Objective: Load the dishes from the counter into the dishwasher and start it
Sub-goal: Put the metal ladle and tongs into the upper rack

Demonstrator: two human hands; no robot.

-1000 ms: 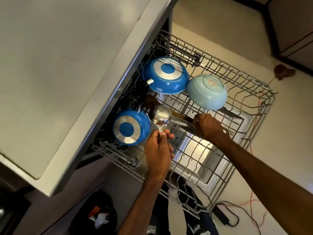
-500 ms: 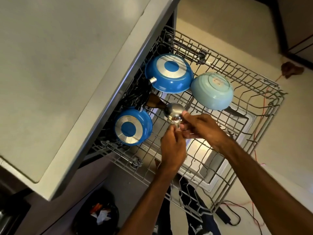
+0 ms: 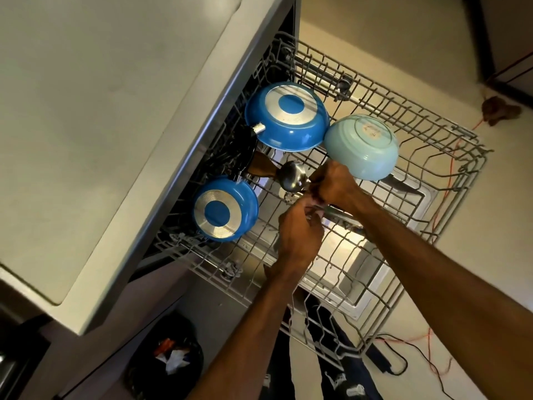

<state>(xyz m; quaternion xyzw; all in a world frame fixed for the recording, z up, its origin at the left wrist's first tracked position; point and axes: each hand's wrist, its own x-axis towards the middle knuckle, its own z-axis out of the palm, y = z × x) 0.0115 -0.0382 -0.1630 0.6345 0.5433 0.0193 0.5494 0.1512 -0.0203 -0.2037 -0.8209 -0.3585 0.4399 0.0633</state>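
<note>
The ladle [image 3: 292, 176] is shiny and silver, and its round cup faces bottom up. It sits over the wire rack [image 3: 409, 116], between the small blue pan [image 3: 225, 209] and the light blue bowl [image 3: 363, 145]. The right hand [image 3: 336, 187] is just beside the cup, with its fingers curled tight around the ladle's thin neck. The left hand [image 3: 300, 235] is a bit lower, by the handle. Its fingers are bent, but it is too blurry to tell if they hold anything.
</note>
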